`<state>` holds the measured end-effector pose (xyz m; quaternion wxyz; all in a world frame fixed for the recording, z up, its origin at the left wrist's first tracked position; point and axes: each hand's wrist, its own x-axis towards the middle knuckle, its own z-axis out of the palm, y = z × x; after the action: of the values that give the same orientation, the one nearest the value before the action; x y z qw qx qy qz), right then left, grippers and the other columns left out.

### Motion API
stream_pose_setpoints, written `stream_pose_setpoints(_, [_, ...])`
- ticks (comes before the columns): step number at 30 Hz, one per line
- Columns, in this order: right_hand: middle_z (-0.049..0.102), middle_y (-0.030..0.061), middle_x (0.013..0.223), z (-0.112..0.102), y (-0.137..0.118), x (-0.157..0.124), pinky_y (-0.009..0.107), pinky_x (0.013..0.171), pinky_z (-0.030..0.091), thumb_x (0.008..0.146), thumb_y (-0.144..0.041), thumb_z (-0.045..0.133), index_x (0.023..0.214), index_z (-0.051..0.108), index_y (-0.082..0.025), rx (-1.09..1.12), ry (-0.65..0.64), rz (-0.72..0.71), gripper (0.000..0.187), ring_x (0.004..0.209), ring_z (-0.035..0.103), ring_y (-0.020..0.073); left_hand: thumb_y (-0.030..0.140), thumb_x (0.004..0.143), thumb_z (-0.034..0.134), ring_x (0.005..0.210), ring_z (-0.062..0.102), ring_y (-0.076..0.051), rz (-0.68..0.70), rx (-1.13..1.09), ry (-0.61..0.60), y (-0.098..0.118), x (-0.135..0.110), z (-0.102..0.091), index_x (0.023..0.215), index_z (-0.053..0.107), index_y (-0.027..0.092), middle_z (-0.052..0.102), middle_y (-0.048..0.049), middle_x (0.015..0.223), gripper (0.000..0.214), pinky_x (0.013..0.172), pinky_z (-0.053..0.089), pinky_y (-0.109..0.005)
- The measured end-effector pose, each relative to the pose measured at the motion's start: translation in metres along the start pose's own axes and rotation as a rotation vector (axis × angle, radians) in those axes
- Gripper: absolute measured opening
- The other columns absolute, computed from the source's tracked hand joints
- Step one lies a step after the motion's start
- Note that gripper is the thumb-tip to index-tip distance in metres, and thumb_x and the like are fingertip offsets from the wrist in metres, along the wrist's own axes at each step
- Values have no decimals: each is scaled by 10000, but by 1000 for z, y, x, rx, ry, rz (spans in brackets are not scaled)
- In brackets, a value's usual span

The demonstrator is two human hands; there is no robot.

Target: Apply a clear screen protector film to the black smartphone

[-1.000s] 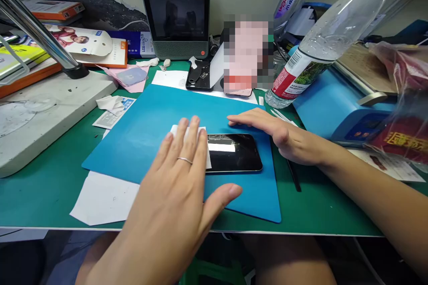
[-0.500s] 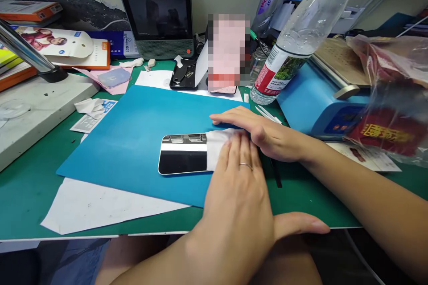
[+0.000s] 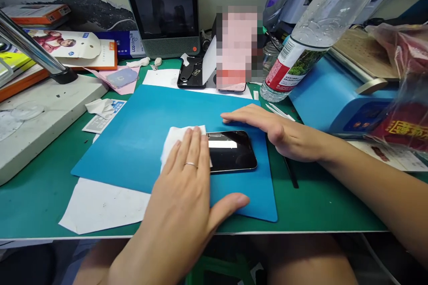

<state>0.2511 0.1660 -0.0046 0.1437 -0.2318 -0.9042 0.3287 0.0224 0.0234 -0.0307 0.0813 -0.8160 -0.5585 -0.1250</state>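
A black phone (image 3: pixel 232 151) lies screen up on a blue mat (image 3: pixel 143 124) in the middle of the green desk. My left hand (image 3: pixel 187 182), fingers stretched flat and a ring on one finger, presses a white wipe (image 3: pixel 174 139) onto the phone's left end. My right hand (image 3: pixel 267 127) lies flat on the mat along the phone's far and right edge, fingers together and extended, steadying it. The phone's left part is hidden under the wipe and my fingers.
A small screen device (image 3: pixel 163 15) stands at the back, with a black case (image 3: pixel 192 73) and papers before it. Clear bottles (image 3: pixel 301 44) and a blue machine (image 3: pixel 337 98) crowd the right. A white slab (image 3: pixel 43 116) with a metal arm sits left. White paper (image 3: pixel 107 205) pokes from under the mat.
My left hand slid the wipe from the phone's left end to its right end and back to the left. The right hand stayed by the phone's edge.
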Motion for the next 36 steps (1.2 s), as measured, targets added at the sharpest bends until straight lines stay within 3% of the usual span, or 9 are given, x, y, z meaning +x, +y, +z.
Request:
stream_pose_setpoints(5, [571,141,1533,0,-1,0,507,1232,283,909,-850,126,1553,518,-211,-25,-7,3,989,1421,477,318,701,1037,231,1515,398,-414,38,34,31,-15,-23,0,1585,335,-40,408,-278,1618,927,1107,514,-582])
stream_pose_setpoints(10, [594,99,1517,0,-3,1,489,1225,307,901,-856,130,1545,536,-265,-5,10,17,964,1394,504,308,738,1013,218,1477,452,-438,36,22,42,-11,-23,0,1577,345,-39,479,-302,1564,968,1088,518,-583])
stream_pose_setpoints(14, [607,99,1501,1,-3,2,491,1222,313,898,-859,125,1542,540,-272,-2,21,23,966,1382,514,311,779,992,179,1460,454,-477,7,0,35,1,-13,-1,1512,410,-114,472,-362,1535,1059,1096,506,-608])
stream_pose_setpoints(23, [586,172,1516,4,-4,6,526,1226,285,867,-860,45,1551,509,-153,-17,-3,-18,1088,1406,491,318,892,912,146,1517,343,-486,-1,-94,-3,43,10,3,1511,395,-149,374,-384,1583,1227,1186,412,-623])
stream_pose_setpoints(27, [577,190,1530,5,-3,4,531,1231,276,877,-854,59,1542,504,-107,22,0,-43,1095,1416,482,316,847,951,138,1512,356,-475,30,-97,-6,62,20,5,1513,396,-143,389,-379,1579,1167,1192,411,-607])
stream_pose_setpoints(33, [555,137,1567,6,-3,-2,539,1236,262,900,-853,111,1545,511,-187,67,8,-21,1009,1441,451,314,814,977,182,1525,349,-462,41,-129,-26,78,32,6,1554,367,-83,411,-342,1595,1083,1217,374,-605])
stream_pose_setpoints(36, [549,152,1569,5,-5,-3,539,1233,270,902,-852,112,1551,502,-162,64,8,0,1024,1445,446,320,811,979,209,1526,346,-465,34,-119,-51,84,36,7,1537,393,-93,413,-347,1591,1078,1231,353,-596])
